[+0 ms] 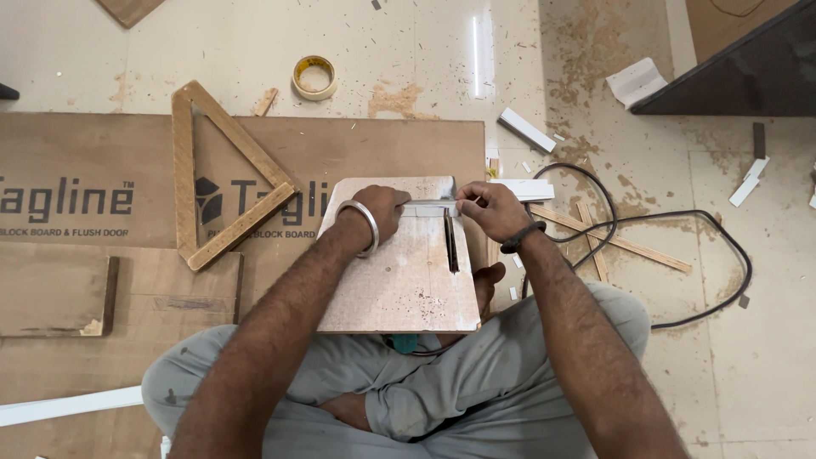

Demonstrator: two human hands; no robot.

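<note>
I sit cross-legged on the floor with a small pale board [399,280] resting over my legs; a narrow dark slot [450,242] is cut into it. A thin white strip [510,190] lies across the board's far edge. My left hand [381,211], with a metal bangle on the wrist, is closed over the strip's left part. My right hand [489,208], with a dark band on the wrist, pinches the strip just past the slot's far end.
A wooden triangle frame [223,178] lies on a large brown board [110,183] to the left. A tape roll [314,77] sits farther out. A black cable [680,255] loops at the right over crossed wooden slats [612,238]. Sawdust and white offcuts litter the floor.
</note>
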